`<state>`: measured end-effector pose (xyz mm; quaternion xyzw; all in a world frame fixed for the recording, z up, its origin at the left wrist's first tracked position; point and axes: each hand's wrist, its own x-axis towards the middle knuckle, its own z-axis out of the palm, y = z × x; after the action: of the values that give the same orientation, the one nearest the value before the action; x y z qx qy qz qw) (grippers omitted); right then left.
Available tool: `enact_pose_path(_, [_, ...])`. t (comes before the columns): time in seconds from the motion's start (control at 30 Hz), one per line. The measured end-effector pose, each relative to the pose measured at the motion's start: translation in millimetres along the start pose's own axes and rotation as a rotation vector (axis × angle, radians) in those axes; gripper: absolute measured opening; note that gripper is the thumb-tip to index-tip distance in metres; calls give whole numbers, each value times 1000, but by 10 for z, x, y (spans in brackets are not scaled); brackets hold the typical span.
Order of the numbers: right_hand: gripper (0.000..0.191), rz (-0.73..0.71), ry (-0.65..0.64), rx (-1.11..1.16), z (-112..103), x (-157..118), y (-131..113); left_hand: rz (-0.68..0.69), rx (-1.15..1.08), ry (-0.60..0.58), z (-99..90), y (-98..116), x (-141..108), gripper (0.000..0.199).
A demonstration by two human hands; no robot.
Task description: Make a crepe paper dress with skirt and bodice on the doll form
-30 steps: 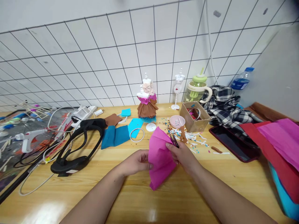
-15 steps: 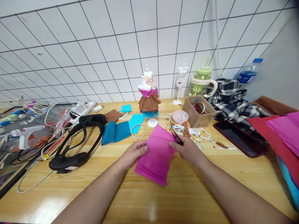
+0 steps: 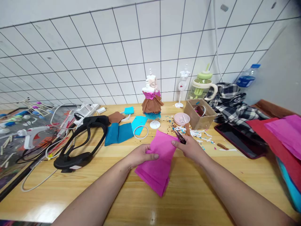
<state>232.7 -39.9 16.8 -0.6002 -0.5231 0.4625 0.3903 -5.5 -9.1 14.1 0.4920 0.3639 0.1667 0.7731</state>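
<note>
A thin magenta paper sheet (image 3: 160, 160), soft like crepe paper, hangs over the table between my hands, its lower end folded. My left hand (image 3: 142, 156) grips its left side, thumb lying across the front. At the upper right edge, my right hand (image 3: 188, 147) pinches the sheet with the thumb while holding small dark scissors (image 3: 180, 137), blades pointing up and left. Behind the sheet, a mini mannequin (image 3: 151, 94) wears a brown and magenta skirt with a blue hem. Its round white base (image 3: 155, 124) stands just beyond the paper.
A white ring (image 3: 141, 132) and folded teal paper (image 3: 118, 133) lie left of the sheet. Paper scraps surround a pink dish (image 3: 182, 119) near a cardboard box (image 3: 199, 117). A black headset (image 3: 80, 144) and glue gun (image 3: 33, 135) are left; a phone (image 3: 240, 139) lies right.
My left hand has slid further onto the magenta paper, its thumb now across the front. The paper's lower end has bunched and folded. My right hand keeps the scissors; the view has shifted slightly.
</note>
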Motion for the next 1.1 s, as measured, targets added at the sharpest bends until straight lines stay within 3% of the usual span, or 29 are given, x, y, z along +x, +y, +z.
enact_pose_path(0.1, [33,3,0,-14,5,18,26,-30,16,-19,-15,5,-6,40])
enact_pose_path(0.23, [45,-1,-2,3,-23,29,16,-23,-38,69,-25,-26,7,40])
enact_pose_path(0.4, [67,73,-136,-50,-158,9,-27,40,-163,141,-45,-35,17,41])
enact_pose_path(0.6, [67,-5,-280,-454,-216,-39,-2,44,-256,121,-64,-19,19,39])
enact_pose_path(0.7, [65,-61,-269,-549,-191,-44,-7,39,-279,99,-84,-25,28,37])
enact_pose_path(0.93, [66,-33,-277,-561,-143,-43,-34,26,-306,53,-92,-24,38,30])
enact_pose_path(1.1, [64,-34,-279,-579,-162,-42,-43,1,-359,89,-93,-14,38,30])
